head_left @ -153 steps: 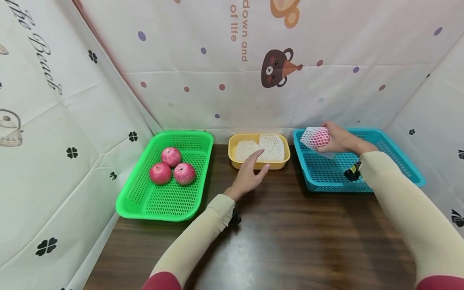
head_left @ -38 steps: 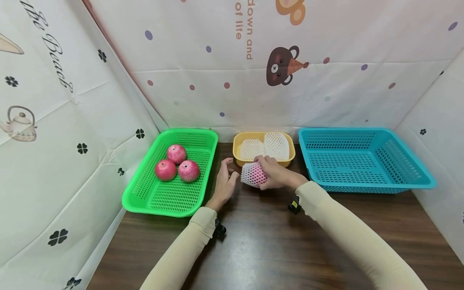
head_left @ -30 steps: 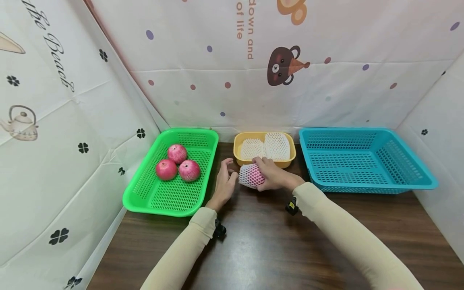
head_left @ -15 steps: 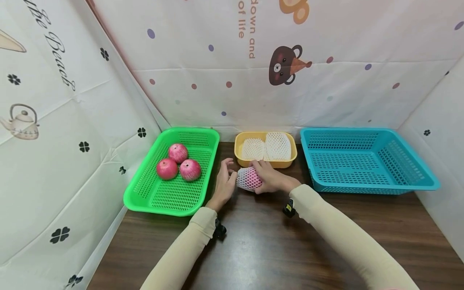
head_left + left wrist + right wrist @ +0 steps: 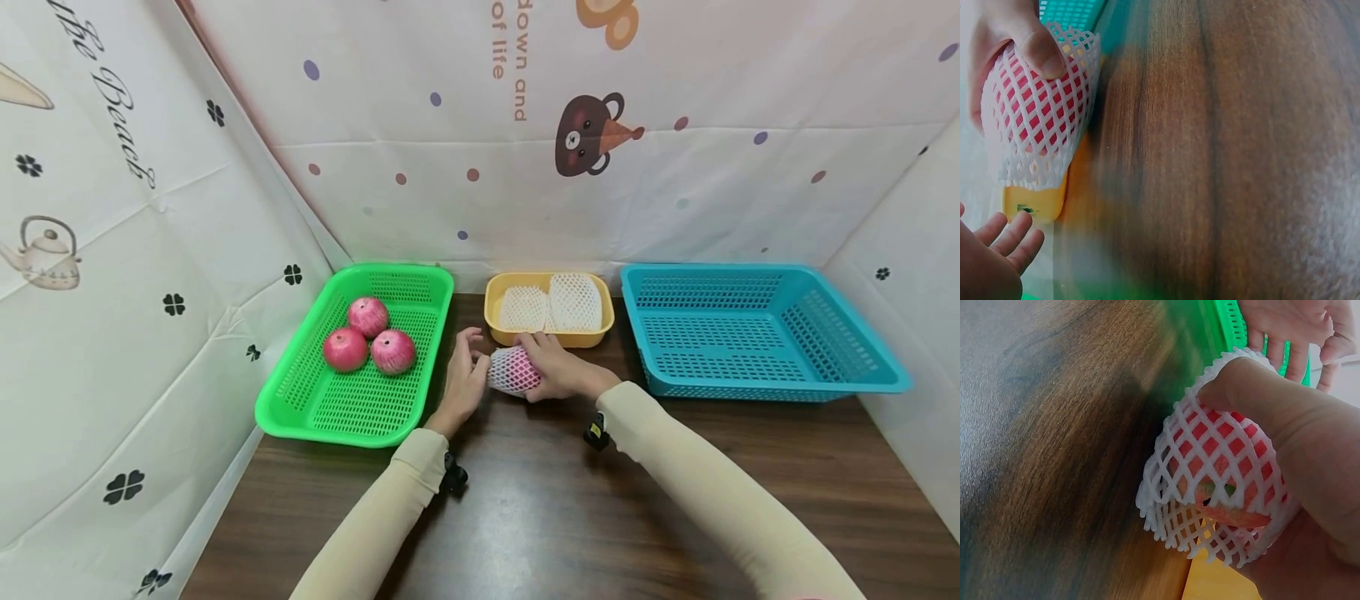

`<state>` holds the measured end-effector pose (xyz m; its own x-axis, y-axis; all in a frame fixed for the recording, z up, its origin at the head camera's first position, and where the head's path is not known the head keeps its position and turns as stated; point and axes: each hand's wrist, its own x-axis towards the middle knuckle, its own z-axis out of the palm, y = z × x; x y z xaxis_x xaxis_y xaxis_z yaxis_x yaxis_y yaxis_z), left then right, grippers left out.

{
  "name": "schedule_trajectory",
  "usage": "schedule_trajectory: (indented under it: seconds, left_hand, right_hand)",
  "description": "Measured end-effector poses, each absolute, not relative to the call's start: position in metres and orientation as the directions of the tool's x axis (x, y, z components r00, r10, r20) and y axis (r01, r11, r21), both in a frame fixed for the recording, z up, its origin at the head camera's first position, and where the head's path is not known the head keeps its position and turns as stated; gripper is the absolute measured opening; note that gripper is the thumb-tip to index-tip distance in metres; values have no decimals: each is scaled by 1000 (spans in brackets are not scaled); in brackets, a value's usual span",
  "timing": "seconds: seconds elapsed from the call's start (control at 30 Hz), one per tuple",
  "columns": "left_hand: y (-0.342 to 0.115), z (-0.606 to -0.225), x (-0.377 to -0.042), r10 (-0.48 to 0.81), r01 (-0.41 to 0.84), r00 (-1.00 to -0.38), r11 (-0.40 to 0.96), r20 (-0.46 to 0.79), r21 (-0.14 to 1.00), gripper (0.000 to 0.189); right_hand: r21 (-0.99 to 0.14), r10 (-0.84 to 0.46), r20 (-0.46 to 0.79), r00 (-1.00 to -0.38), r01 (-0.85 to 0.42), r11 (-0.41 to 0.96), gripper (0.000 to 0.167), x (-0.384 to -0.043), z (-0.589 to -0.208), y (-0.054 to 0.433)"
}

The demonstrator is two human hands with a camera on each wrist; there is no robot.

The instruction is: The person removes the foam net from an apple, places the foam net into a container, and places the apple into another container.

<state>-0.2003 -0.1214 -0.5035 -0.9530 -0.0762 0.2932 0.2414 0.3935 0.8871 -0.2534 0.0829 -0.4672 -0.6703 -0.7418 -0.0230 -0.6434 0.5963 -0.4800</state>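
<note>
My right hand (image 5: pixel 553 367) grips a red apple (image 5: pixel 1210 453) wrapped in a white foam net sleeve (image 5: pixel 1038 119). Its thumb presses on the netting, and the sleeve's loose ends extend past the fruit on both sides. Just left of this bundle is my left hand (image 5: pixel 462 385), fingers relaxed and nothing held; the left wrist view shows a gap between its fingertips (image 5: pixel 1021 222) and the net. Both hands are low over the brown table, in front of a yellow basket (image 5: pixel 512 337) containing white foam net sleeves (image 5: pixel 576 302).
To the left, a green basket (image 5: pixel 330 429) holds three red apples (image 5: pixel 393 352). A blue basket (image 5: pixel 765 387) stands at the right. Behind the baskets rises a white printed cloth (image 5: pixel 420 208), with more cloth along both sides. Brown table (image 5: pixel 517 508) extends in front.
The right hand has carried the netted apple from over the blue basket to the middle, then slightly left toward the left hand. The left hand has shifted left from in front of the yellow basket.
</note>
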Motion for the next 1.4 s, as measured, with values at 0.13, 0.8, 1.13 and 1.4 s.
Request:
schedule_trajectory:
  seconds: [0.13,0.8,1.13,1.4]
  left_hand:
    - [-121,-504,-201,-75,244,-952,395,296,886,48]
    - [-123,-504,-193,-116,141,-970,458,216,878,40]
    - [-127,-507,-192,-149,77,-974,498,172,864,38]
    - [-134,-511,-191,-134,75,-969,637,206,767,23]
  right_hand:
    - [-482,-743,-19,-669,-645,593,87,-254,-469,84]
    - [-449,-718,-28,-695,-633,630,109,-245,-459,99]
    - [-438,-733,-17,-680,-654,617,111,-245,-460,108]
    - [-458,-720,-8,-694,-638,619,112,-240,-456,115]
